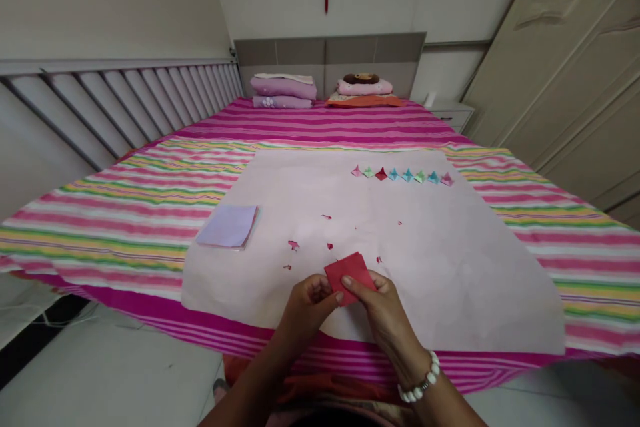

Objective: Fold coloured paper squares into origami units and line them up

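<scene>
A small folded square of red paper (351, 272) is held up between my two hands, above the near part of a large white sheet (440, 267). My left hand (314, 299) pinches its lower left corner between thumb and fingers. On the right side, my right hand (381, 300) grips the paper with the thumb lying across its front and the fingers behind. A white beaded bracelet circles the right wrist. Several small red-and-white scraps (293, 245) lie on the sheet just beyond my hands.
A stack of lilac paper (229, 225) rests at the sheet's left edge. Several small folded paper pieces (394, 174) in pink, green, red and blue form a row at the far right. Folded bedding (283, 88) is piled by the headboard. A slatted rail (150, 93) runs along the left.
</scene>
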The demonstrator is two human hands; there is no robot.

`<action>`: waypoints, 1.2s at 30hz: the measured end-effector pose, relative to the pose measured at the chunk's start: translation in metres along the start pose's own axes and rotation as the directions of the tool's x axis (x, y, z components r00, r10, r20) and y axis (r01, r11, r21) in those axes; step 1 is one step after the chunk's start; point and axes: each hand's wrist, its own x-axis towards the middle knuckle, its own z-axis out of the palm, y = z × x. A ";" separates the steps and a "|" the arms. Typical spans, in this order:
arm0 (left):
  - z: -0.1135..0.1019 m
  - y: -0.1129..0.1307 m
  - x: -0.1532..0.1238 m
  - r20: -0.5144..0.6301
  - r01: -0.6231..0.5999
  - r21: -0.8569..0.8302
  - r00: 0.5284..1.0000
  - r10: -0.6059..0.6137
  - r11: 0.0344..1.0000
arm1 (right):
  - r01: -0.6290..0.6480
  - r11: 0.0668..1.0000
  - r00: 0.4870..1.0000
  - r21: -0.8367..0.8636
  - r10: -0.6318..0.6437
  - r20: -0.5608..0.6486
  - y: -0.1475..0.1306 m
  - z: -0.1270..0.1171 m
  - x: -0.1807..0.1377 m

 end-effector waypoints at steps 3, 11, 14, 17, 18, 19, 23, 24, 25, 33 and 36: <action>-0.002 0.007 0.001 -0.009 -0.001 -0.014 1.000 0.001 1.000 | 0.010 0.999 0.999 -0.039 -0.008 0.050 -0.002 -0.002 0.001; -0.010 0.019 0.001 -0.103 -0.071 0.033 0.992 0.074 0.997 | 0.062 0.998 0.993 -0.030 -0.058 0.105 -0.004 -0.008 0.000; -0.011 0.021 -0.002 -0.088 -0.149 0.138 0.983 0.162 0.979 | 0.106 0.994 0.993 -0.039 -0.104 0.064 -0.007 -0.009 -0.002; -0.013 0.024 -0.005 -0.015 -0.215 0.284 0.973 0.229 0.934 | 0.156 0.985 0.987 -0.073 -0.153 0.045 -0.007 -0.010 -0.002; -0.014 0.025 -0.005 0.008 -0.234 0.327 0.969 0.245 0.915 | 0.170 0.982 0.985 -0.082 -0.167 0.046 -0.007 -0.010 -0.002; -0.014 0.025 -0.005 0.027 -0.251 0.360 0.965 0.259 0.898 | 0.182 0.979 0.983 -0.092 -0.178 0.047 -0.006 -0.010 -0.002; -0.017 0.025 -0.002 0.054 -0.297 0.396 0.952 0.301 0.869 | 0.206 0.969 0.978 -0.135 -0.200 0.057 -0.004 -0.012 -0.002; -0.018 0.025 -0.002 0.052 -0.299 0.394 0.951 0.304 0.869 | 0.206 0.968 0.978 -0.142 -0.200 0.058 -0.003 -0.013 -0.002; -0.018 0.025 -0.002 0.046 -0.295 0.393 0.952 0.302 0.871 | 0.206 0.967 0.978 -0.147 -0.199 0.059 -0.003 -0.013 -0.002; -0.020 0.023 -0.003 -0.012 -0.207 0.302 0.975 0.221 0.931 | 0.216 0.954 0.976 -0.207 -0.203 0.083 -0.004 -0.014 -0.003; -0.019 0.022 -0.003 -0.019 -0.179 0.293 0.981 0.193 0.939 | 0.224 0.954 0.973 -0.199 -0.209 0.095 -0.003 -0.014 -0.003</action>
